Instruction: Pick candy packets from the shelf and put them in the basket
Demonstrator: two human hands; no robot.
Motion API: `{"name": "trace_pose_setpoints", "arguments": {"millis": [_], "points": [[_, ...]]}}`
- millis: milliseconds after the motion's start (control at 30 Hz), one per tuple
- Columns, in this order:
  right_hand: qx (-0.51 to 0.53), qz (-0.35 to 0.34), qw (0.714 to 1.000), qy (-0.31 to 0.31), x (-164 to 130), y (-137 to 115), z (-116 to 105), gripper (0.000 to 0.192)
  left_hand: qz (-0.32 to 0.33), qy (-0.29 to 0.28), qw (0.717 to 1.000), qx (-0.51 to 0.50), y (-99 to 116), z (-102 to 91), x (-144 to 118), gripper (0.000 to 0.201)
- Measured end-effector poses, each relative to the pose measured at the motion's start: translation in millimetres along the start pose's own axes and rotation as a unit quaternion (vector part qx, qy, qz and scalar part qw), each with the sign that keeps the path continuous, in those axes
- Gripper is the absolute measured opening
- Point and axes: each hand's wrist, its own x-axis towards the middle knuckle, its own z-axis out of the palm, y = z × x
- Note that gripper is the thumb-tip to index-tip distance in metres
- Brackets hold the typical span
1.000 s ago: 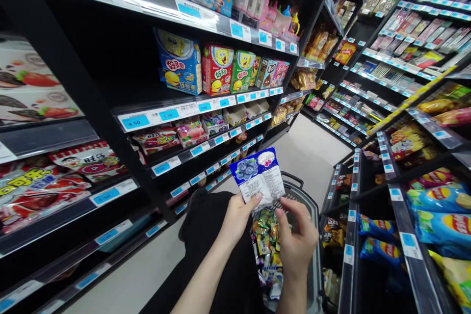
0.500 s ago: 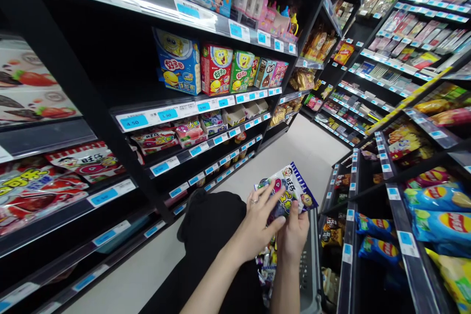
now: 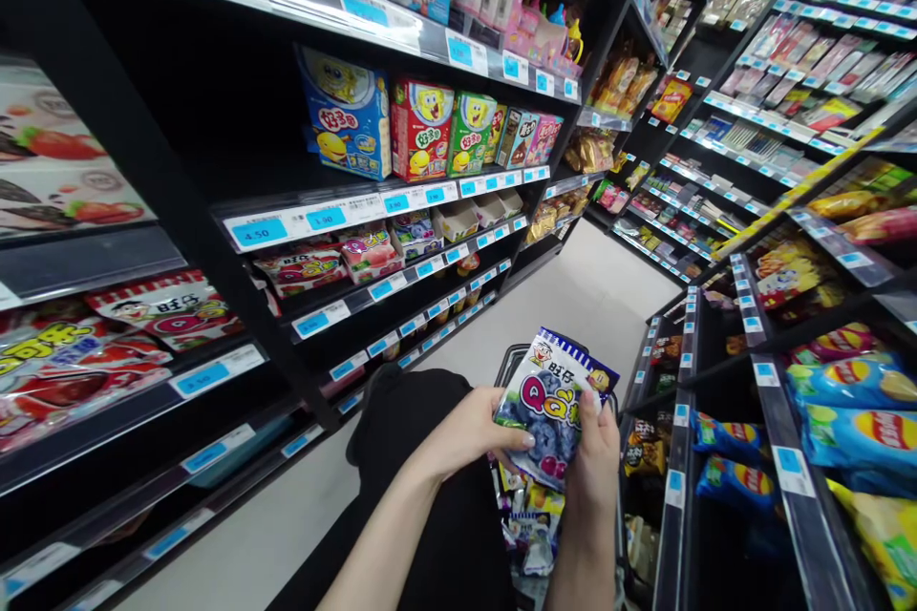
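Observation:
A blue and white candy bag [image 3: 548, 401] with a cartoon face and blueberries is held front side up between both hands. My left hand [image 3: 469, 430] grips its left edge, thumb on the front. My right hand [image 3: 596, 453] holds its right side from behind and below. The bag hangs over a shopping basket [image 3: 520, 358] that holds several snack packets [image 3: 528, 525]; most of the basket is hidden by my hands and arms.
Black shelves run along the left with cartoon snack boxes [image 3: 422, 129] and blue price tags [image 3: 259, 231]. A shelf unit on the right carries chip bags [image 3: 856, 444]. A pale floor aisle [image 3: 602, 291] runs ahead between them. Dark clothing [image 3: 419, 458] is below.
The bag was back side up with printed text; it has been flipped over, and both hands have lowered it slightly toward the basket.

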Motion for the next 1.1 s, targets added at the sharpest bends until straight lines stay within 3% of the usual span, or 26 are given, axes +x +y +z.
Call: {"name": "trace_pose_setpoints", "arguments": {"millis": [200, 533, 700, 800, 900, 1000, 1100], "points": [[-0.058, 0.011, 0.997, -0.048, 3, -1, -3, 0.040, 0.030, 0.090, 0.995, -0.040, -1, 2.7, 5, 0.025], [-0.076, -0.023, 0.996, -0.028, 1, -1, -3, 0.026, 0.043, 0.100, 0.994, -0.034, -1, 1.5, 6, 0.026], [-0.080, -0.034, 0.996, -0.019, 0, -2, -2, 0.025, 0.033, 0.081, 0.995, -0.038, -1, 1.2, 4, 0.032], [-0.070, -0.040, 0.997, -0.014, -1, -4, -1, 0.025, 0.061, 0.063, 0.995, -0.042, 0, 0.3, 3, 0.035], [-0.044, -0.047, 0.998, -0.010, -3, -7, 3, 0.029, 0.085, 0.034, 0.988, -0.127, 0, -1.2, 2, 0.042], [-0.005, -0.052, 0.998, -0.023, -6, -6, 11, 0.035, 0.070, -0.001, 0.980, -0.188, -1, -2.9, -1, 0.037], [0.011, -0.049, 0.998, -0.041, -11, 2, 21, 0.037, 0.037, -0.039, 0.989, -0.137, -1, -4.3, -5, 0.044]]}}
